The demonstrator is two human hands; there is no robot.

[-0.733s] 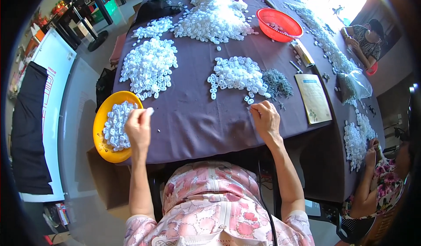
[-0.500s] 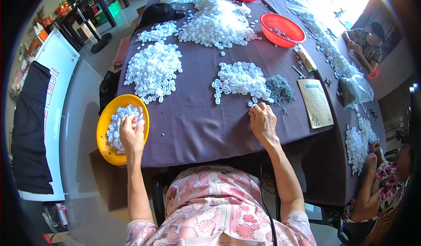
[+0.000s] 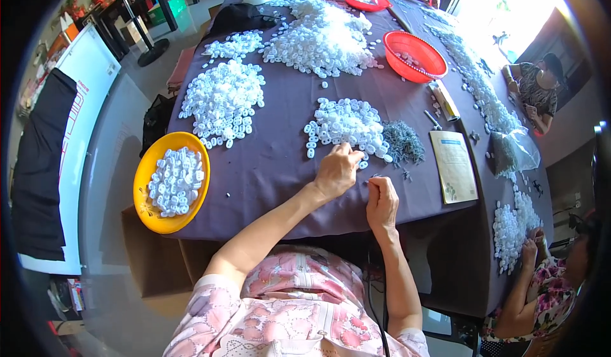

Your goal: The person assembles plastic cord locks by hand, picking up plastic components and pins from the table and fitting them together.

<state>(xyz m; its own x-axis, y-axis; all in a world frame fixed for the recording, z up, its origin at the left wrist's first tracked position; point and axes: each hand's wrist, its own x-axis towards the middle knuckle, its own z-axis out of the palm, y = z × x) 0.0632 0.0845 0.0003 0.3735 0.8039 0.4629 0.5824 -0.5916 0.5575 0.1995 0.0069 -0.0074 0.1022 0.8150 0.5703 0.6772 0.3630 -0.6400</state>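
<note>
Lying loosely piled on the dark-covered counter (image 3: 267,182): small white oval pieces (image 3: 347,118). Left hand (image 3: 338,171) at pile's near edge, fingers bent in; can't tell if clamped on a piece. Right hand (image 3: 382,203) just beside it, nearer the front edge, fingertips together; anything between them too small to tell. Grey bits (image 3: 402,142) heaped against pile's right side. Booklet (image 3: 454,167) farther right. Yellow bowl (image 3: 144,198) at front left, white pieces inside. Red basket (image 3: 426,48) farther back, right.

Our left hand (image 3: 338,172) and right hand (image 3: 382,204) are bare; we see a pink-and-white blotch-patterned top (image 3: 280,319) with short sleeves (image 3: 205,306), a pale vertical front band (image 3: 328,309), scalloped lacy trim (image 3: 234,345) and a dark cable (image 3: 380,330) alongside.
</note>
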